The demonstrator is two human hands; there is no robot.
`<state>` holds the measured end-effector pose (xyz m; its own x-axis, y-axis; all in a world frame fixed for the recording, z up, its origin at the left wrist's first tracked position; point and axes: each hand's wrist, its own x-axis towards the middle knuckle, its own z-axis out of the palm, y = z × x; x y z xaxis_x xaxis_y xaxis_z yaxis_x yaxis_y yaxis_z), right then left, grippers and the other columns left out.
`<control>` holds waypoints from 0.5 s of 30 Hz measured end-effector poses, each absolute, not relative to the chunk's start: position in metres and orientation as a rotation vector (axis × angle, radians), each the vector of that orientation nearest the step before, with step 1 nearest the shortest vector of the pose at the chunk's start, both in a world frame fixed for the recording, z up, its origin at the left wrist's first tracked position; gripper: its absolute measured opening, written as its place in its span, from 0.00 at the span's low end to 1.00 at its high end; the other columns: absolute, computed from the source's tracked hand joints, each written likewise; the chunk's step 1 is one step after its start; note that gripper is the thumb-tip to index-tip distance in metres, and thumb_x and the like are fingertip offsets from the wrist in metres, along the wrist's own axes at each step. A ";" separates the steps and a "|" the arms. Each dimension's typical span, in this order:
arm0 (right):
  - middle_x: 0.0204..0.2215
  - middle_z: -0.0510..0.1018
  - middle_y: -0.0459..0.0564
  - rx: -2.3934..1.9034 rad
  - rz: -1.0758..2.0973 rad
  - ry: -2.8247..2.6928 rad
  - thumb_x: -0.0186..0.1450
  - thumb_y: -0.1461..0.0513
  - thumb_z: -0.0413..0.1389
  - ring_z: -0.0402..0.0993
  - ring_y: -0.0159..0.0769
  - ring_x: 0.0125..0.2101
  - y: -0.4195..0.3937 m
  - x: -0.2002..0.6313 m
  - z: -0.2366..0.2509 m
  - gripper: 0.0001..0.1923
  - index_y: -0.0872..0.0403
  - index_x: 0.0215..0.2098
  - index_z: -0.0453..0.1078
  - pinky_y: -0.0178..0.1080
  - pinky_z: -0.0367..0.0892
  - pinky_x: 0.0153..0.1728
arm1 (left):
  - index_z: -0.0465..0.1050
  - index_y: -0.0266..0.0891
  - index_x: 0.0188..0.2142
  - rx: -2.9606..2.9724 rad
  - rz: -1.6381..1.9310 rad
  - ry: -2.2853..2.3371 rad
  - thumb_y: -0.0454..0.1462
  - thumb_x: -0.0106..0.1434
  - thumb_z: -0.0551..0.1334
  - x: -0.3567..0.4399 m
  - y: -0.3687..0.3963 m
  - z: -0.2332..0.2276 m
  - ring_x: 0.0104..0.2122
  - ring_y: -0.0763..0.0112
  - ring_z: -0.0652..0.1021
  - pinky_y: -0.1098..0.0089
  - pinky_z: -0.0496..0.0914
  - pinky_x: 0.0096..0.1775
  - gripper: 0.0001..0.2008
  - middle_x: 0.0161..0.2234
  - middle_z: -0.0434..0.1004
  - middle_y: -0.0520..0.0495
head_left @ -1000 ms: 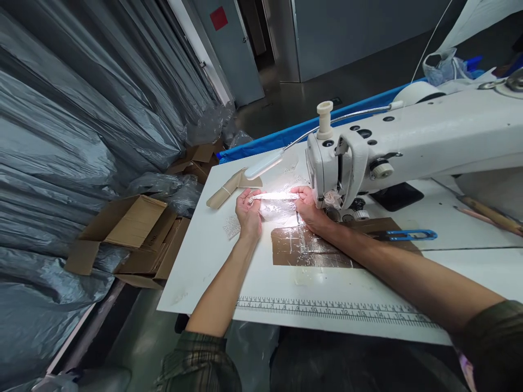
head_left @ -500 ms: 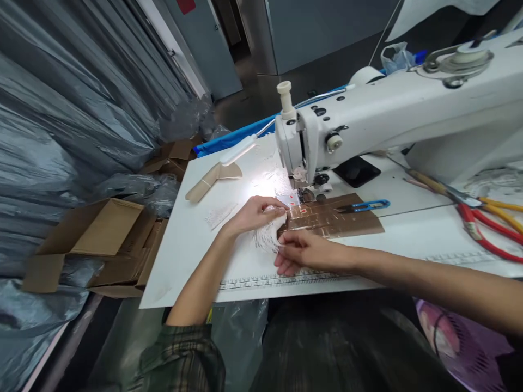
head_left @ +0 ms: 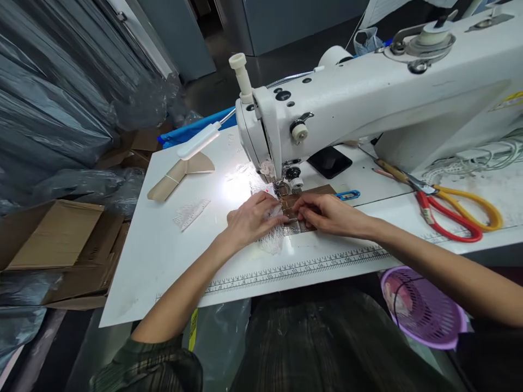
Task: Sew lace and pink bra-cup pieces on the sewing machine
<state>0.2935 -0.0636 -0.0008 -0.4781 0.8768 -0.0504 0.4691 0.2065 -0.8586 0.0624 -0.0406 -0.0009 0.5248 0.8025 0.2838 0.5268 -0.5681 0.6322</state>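
Beside the presser foot (head_left: 283,188) of the white sewing machine (head_left: 318,117), my left hand (head_left: 251,219) holds white lace (head_left: 272,242) down against the machine bed. Its thumb and fingers bend over the lace, whose loose end spreads out below the thumb. A brown taped plate (head_left: 327,190) lies under and beside both hands. Over this plate my right hand (head_left: 333,215) is closed in a pinch, thumb against fingers; what the tips hold, if anything, is too small to make out. Blue thread snips (head_left: 348,195) lie just behind the right hand, partly covered by it.
A separate lace piece (head_left: 191,214) and a folded beige card (head_left: 180,177) lie left on the white table (head_left: 134,277). Red-and-yellow-handled scissors (head_left: 449,209) and a black phone (head_left: 329,161) lie right. A ruler tape (head_left: 294,270) lines the front edge; a purple basket (head_left: 443,326) stands below.
My right hand has moved from the lace's loose edge to the brown plate on its right, now pinched. My left hand lies further over the lace. The head view has shifted right and closer.
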 end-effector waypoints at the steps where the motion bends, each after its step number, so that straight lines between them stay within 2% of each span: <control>1: 0.28 0.76 0.47 -1.254 1.123 -2.061 0.65 0.65 0.50 0.70 0.31 0.26 -0.060 0.293 -0.002 0.10 0.55 0.42 0.70 0.34 0.62 0.29 | 0.80 0.44 0.40 2.275 0.794 1.093 0.43 0.54 0.71 0.065 -0.044 -0.004 0.38 0.61 0.78 0.66 0.72 0.38 0.14 0.39 0.78 0.43; 3: 0.28 0.75 0.47 -1.237 1.012 -2.110 0.65 0.64 0.51 0.69 0.31 0.26 -0.055 0.291 -0.004 0.10 0.56 0.43 0.70 0.35 0.61 0.30 | 0.80 0.44 0.38 2.244 0.840 1.100 0.41 0.56 0.70 0.066 -0.048 -0.008 0.39 0.60 0.78 0.66 0.72 0.38 0.10 0.39 0.79 0.43; 5: 0.29 0.75 0.48 -1.196 0.968 -2.149 0.65 0.63 0.52 0.68 0.33 0.28 -0.053 0.290 -0.005 0.11 0.57 0.45 0.70 0.36 0.61 0.32 | 0.80 0.44 0.35 2.196 0.864 1.097 0.38 0.59 0.67 0.064 -0.049 -0.010 0.35 0.62 0.78 0.67 0.72 0.34 0.04 0.35 0.80 0.44; 10: 0.31 0.75 0.49 -1.075 1.028 -2.230 0.65 0.60 0.56 0.68 0.32 0.29 -0.047 0.282 -0.006 0.15 0.57 0.49 0.69 0.37 0.61 0.33 | 0.80 0.44 0.38 1.993 0.867 1.144 0.37 0.59 0.66 0.053 -0.053 -0.009 0.20 0.73 0.73 0.74 0.64 0.21 0.07 0.27 0.80 0.49; 15: 0.30 0.73 0.47 -1.097 1.092 -2.214 0.63 0.58 0.59 0.66 0.31 0.28 -0.039 0.271 -0.004 0.12 0.56 0.41 0.69 0.36 0.60 0.31 | 0.81 0.44 0.33 1.822 0.907 1.096 0.35 0.57 0.67 0.048 -0.052 -0.013 0.24 0.71 0.75 0.72 0.67 0.25 0.04 0.30 0.81 0.47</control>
<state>0.2706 -0.0393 -0.0045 -0.5906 0.8062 0.0370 0.4614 0.3749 -0.8041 0.0477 -0.0519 -0.0126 0.3656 0.9154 0.1683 0.3360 -0.2985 0.8933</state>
